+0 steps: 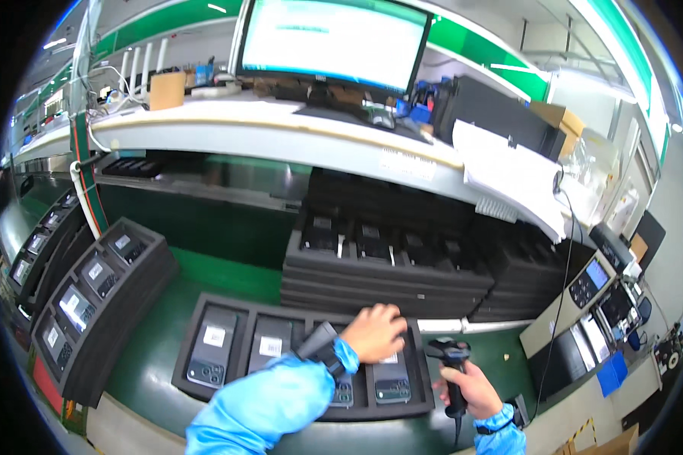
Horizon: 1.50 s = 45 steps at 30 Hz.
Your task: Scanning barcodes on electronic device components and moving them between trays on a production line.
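Observation:
A black foam tray point(241, 347) lies on the green surface before me. Several dark phones sit in its separate slots, among them a phone point(212, 345) at the left end and another phone point(392, 384) at the right end. White labels show on several of them. My left hand point(374, 334) is over the right end of the tray, palm down, fingers apart and partly bent above the end phone's upper part. The blue left sleeve and a dark wrist strap hide parts of the middle phones. Just right of the tray, my right hand point(470, 387) grips a black handheld barcode scanner point(454, 379).
More foam trays point(387, 288) are stacked behind, under a white shelf point(281, 125). Another tray stack point(102, 318) holding phones stands at the left. On the shelf are a monitor point(334, 42) and hanging papers point(508, 171). A label printer point(577, 303) stands at the right.

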### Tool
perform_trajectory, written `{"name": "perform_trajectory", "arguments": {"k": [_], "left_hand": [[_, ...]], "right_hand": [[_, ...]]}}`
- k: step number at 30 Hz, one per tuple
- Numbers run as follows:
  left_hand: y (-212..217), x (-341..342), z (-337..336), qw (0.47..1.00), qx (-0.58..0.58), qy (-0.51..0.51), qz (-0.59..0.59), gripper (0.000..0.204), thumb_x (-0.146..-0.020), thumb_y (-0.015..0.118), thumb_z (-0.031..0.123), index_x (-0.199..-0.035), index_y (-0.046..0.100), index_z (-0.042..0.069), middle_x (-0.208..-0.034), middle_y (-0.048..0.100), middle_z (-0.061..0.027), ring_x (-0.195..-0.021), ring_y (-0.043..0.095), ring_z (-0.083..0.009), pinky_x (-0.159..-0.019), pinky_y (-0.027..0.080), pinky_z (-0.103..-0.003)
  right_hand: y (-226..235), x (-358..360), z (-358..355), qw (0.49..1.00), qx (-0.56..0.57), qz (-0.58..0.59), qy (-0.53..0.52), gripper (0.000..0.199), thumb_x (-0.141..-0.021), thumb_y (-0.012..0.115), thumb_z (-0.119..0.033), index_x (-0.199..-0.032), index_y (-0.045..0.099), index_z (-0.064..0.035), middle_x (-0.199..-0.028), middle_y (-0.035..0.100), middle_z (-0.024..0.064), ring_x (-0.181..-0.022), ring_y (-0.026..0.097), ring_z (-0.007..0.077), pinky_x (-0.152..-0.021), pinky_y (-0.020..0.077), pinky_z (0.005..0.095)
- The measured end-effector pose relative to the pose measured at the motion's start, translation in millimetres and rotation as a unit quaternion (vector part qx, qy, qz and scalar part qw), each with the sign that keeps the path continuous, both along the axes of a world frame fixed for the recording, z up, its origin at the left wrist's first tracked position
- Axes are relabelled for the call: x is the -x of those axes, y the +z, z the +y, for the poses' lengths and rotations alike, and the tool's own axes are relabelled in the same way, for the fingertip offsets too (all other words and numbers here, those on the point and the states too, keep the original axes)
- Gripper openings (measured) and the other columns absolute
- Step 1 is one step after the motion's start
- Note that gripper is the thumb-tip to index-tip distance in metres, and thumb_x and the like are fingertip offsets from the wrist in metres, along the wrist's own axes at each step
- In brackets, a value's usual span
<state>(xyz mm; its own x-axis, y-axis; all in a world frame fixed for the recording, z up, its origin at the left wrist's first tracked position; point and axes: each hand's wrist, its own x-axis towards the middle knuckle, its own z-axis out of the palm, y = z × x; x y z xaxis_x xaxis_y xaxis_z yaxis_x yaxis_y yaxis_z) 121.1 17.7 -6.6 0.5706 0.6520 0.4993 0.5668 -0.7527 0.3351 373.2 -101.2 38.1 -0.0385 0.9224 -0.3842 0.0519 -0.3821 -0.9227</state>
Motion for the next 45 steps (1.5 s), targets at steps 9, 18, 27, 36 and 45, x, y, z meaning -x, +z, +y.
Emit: {"name": "perform_trajectory", "arguments": {"k": [9, 18, 27, 36, 45], "left_hand": [[-20.8, -11.4, 3.1, 0.997, 0.034, 0.031, 0.055, 0.038, -0.096, 0.057, 0.041, -0.118, 0.068, 0.013, -0.129, 0.060, -0.0122, -0.116, 0.057, -0.0322, -0.100, 0.041, -0.045], [-20.5, -11.9, 5.3, 0.996, 0.061, 0.034, 0.052, 0.034, -0.095, 0.056, 0.040, -0.115, 0.068, 0.015, -0.133, 0.058, -0.0118, -0.118, 0.056, -0.0333, -0.101, 0.040, -0.047], [-14.3, -13.6, 3.3, 0.995, 0.091, 0.023, 0.021, 0.029, -0.096, 0.057, 0.037, -0.105, 0.065, 0.011, -0.129, 0.057, -0.0140, -0.114, 0.054, -0.0328, -0.097, 0.038, -0.045], [-12.0, -10.4, 12.9, 0.972, 0.151, -0.013, -0.178, 0.025, -0.094, 0.061, 0.028, -0.100, 0.051, 0.006, -0.096, 0.061, -0.0154, -0.100, 0.059, -0.0373, -0.088, 0.043, -0.046], [-11.1, -8.1, 10.3, 0.971, 0.183, -0.003, -0.154, 0.027, -0.096, 0.060, 0.031, -0.103, 0.053, 0.006, -0.097, 0.061, -0.0172, -0.098, 0.058, -0.0379, -0.090, 0.043, -0.047]], "right_hand": [[-68.5, -59.9, 44.2, 0.940, -0.106, -0.265, -0.189, 0.018, -0.074, 0.070, -0.002, -0.091, 0.064, 0.0011, -0.067, 0.063, 0.0067, -0.051, 0.059, 0.0150, -0.046, 0.0479, 0.0310], [-118.8, -95.1, 75.0, 0.932, -0.121, -0.291, -0.180, 0.016, -0.075, 0.068, -0.004, -0.087, 0.058, -0.0010, -0.061, 0.059, 0.0064, -0.046, 0.056, 0.0175, -0.040, 0.0443, 0.0326], [-108.1, -91.5, 64.1, 0.825, -0.227, -0.509, -0.099, 0.049, -0.087, 0.076, -0.034, -0.110, 0.067, 0.0081, -0.092, 0.072, 0.0284, -0.087, 0.068, 0.0458, -0.079, 0.0522, 0.0481], [-100.5, -82.7, 62.3, 0.835, -0.180, -0.507, -0.117, 0.051, -0.087, 0.075, -0.038, -0.109, 0.068, 0.0067, -0.095, 0.072, 0.0270, -0.091, 0.068, 0.0440, -0.082, 0.0517, 0.0484], [-92.5, -77.8, 57.8, 0.847, -0.171, -0.487, -0.126, 0.054, -0.086, 0.075, -0.038, -0.113, 0.067, 0.0086, -0.101, 0.071, 0.0304, -0.096, 0.066, 0.0472, -0.085, 0.0506, 0.0481]]}}
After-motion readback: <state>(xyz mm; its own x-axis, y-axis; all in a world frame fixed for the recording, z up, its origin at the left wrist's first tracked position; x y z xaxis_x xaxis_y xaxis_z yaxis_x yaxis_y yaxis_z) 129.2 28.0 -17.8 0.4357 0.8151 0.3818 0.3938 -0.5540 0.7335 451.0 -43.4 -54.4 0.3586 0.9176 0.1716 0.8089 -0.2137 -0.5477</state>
